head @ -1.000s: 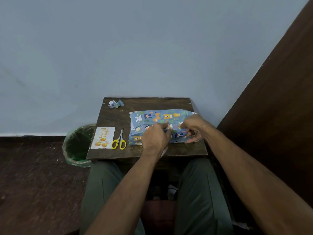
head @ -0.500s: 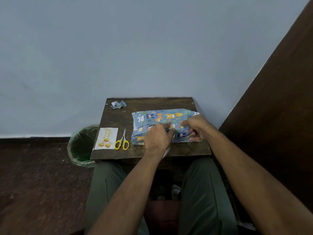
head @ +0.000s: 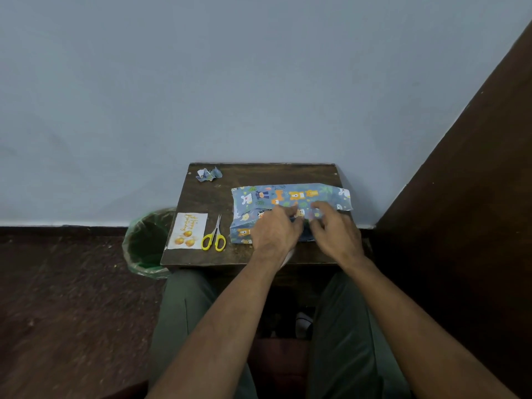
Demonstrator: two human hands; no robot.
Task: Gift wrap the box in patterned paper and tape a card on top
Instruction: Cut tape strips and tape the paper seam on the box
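Closest to us are our own knees in green trousers (head: 184, 306), tucked under a small dark table (head: 207, 197). Both our hands are on the box (head: 288, 197), which sits on the right half of the table with the blue animal-print paper (head: 339, 197) folded over it. Left hand (head: 275, 233) has its fingers curled down onto the paper seam near the middle, pressing it. Right hand (head: 335, 231) is just beside it, fingers bent and spread a bit over the paper; we can't tell if it's actually pinching anything. The paper sticks out loose past the box on the right end. Left of the box are yellow scissors (head: 214, 237), then the card (head: 188, 230) with gold balloons, lying flat. Far left corner has a crumpled paper scrap (head: 208, 174). A green-lined bin (head: 144, 240) stands on the floor beside the table
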